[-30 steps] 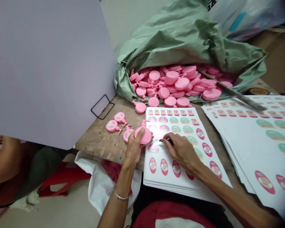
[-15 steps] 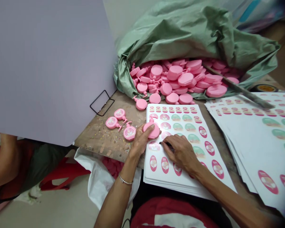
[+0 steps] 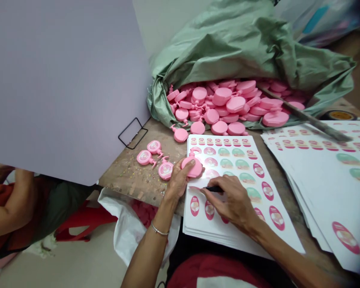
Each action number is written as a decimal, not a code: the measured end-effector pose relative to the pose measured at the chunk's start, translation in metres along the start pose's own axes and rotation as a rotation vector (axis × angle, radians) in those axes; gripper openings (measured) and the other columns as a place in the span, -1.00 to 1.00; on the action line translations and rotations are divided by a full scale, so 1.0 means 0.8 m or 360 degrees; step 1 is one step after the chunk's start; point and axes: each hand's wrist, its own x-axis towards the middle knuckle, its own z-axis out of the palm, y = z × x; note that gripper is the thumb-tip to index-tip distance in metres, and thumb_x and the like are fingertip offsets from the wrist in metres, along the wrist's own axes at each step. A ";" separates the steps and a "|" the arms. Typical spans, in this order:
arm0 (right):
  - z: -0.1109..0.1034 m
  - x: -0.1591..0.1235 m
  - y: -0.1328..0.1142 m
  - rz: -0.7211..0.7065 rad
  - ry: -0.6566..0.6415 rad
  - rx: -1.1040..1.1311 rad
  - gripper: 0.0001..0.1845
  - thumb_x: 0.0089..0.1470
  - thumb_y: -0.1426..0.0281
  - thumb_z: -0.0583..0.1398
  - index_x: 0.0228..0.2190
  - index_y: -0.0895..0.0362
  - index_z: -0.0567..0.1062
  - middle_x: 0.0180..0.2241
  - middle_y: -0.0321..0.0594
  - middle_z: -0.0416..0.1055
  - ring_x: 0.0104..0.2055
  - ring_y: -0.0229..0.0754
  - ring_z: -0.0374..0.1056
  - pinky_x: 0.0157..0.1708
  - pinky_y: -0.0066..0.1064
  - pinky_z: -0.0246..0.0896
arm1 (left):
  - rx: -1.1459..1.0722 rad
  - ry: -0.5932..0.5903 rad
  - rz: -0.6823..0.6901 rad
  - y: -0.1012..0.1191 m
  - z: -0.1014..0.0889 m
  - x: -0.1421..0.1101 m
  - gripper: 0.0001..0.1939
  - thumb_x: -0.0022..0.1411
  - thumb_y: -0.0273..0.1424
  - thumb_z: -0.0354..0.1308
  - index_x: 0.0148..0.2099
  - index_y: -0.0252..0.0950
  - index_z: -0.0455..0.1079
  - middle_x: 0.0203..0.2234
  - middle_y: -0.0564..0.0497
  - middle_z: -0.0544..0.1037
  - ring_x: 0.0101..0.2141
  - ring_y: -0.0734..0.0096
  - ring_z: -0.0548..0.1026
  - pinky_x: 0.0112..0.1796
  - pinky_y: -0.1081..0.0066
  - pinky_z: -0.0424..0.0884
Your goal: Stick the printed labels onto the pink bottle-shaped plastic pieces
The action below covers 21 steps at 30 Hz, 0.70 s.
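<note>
My left hand (image 3: 180,179) is closed around a flat, round pink pump bottle (image 3: 192,167), its bare face toward me and its nozzle pointing away. It is held over the upper left of a stack of sticker sheets (image 3: 231,234). My right hand (image 3: 231,196) pinches a slim black tool (image 3: 213,188), perhaps tweezers or a pen; its tip is hidden. Those fingertips are at a pink sticker (image 3: 195,189) on the top sheet, whose surface looks pale and possibly lifted. Left of my left hand lie three pink pump bottles (image 3: 165,171) with round labels on them.
A green sack (image 3: 228,56) spills many plain pink bottles (image 3: 222,97) onto the wooden table (image 3: 123,172). More sticker sheets (image 3: 312,188) lie at right under a wooden stick (image 3: 321,125). A black wire frame (image 3: 133,133) stands by a grey panel (image 3: 66,88). Another person's arm (image 3: 21,200) shows at left.
My right hand has lowered slightly, and more of the black tool now shows in it. The sticker at its fingertips looks paler. My left hand keeps the pink bottle; the whole view shifted slightly.
</note>
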 end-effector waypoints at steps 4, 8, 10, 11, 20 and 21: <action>-0.037 0.018 -0.003 0.0442 0.0122 0.0380 -0.82 0.08 0.23 0.24 -0.31 0.06 0.52 -0.34 -0.23 0.53 -0.39 -0.20 0.40 -0.42 -0.36 0.27 | -0.0031 0.0004 0.0038 0.008 0.011 -0.018 -0.53 0.03 -0.25 0.35 -0.04 -0.33 0.38 -0.27 -0.07 0.55 -0.31 0.33 0.56 -0.30 0.35 0.54; -0.053 0.035 -0.001 0.0336 0.0098 0.0378 -0.81 0.10 0.26 0.22 -0.26 0.03 0.58 -0.26 -0.21 0.56 -0.23 -0.13 0.44 -0.23 -0.28 0.33 | -0.0122 -0.0021 -0.0009 0.014 0.031 -0.039 -0.56 0.17 -0.16 0.22 0.02 -0.30 0.39 -0.04 -0.13 0.49 -0.16 0.24 0.52 -0.29 0.29 0.58; -0.053 0.038 -0.002 0.0243 0.0095 0.0332 -0.82 0.11 0.28 0.22 -0.25 0.03 0.58 -0.29 -0.20 0.55 -0.24 -0.13 0.43 -0.19 -0.24 0.33 | -0.0192 -0.0002 -0.0090 0.016 0.039 -0.047 -0.52 0.23 -0.08 0.12 0.04 -0.31 0.40 0.01 -0.16 0.48 -0.11 0.18 0.50 -0.26 0.22 0.58; -0.052 0.038 -0.003 0.0214 0.0103 0.0308 -0.82 0.12 0.28 0.22 -0.24 0.03 0.58 -0.30 -0.20 0.55 -0.26 -0.13 0.43 -0.20 -0.24 0.32 | -0.0222 0.0007 -0.0122 0.016 0.043 -0.050 -0.51 0.25 -0.06 0.09 0.04 -0.33 0.40 0.01 -0.18 0.48 -0.10 0.16 0.50 -0.24 0.19 0.58; -0.053 0.034 -0.004 -0.0040 0.0172 0.0081 -0.84 0.12 0.35 0.23 -0.25 0.10 0.57 -0.39 -0.20 0.54 -0.33 -0.15 0.41 -0.27 -0.24 0.27 | -0.0238 0.0007 -0.0138 0.014 0.054 -0.063 -0.58 0.31 -0.14 0.04 0.01 -0.35 0.43 -0.08 -0.18 0.55 -0.10 0.15 0.52 -0.17 0.14 0.56; -0.053 0.035 -0.004 -0.0060 0.0177 0.0067 -0.85 0.12 0.36 0.23 -0.25 0.10 0.57 -0.40 -0.20 0.54 -0.34 -0.15 0.41 -0.28 -0.24 0.26 | -0.0238 0.0003 -0.0136 0.014 0.054 -0.063 -0.59 0.32 -0.15 0.03 0.01 -0.35 0.44 -0.09 -0.18 0.55 -0.10 0.15 0.52 -0.17 0.14 0.56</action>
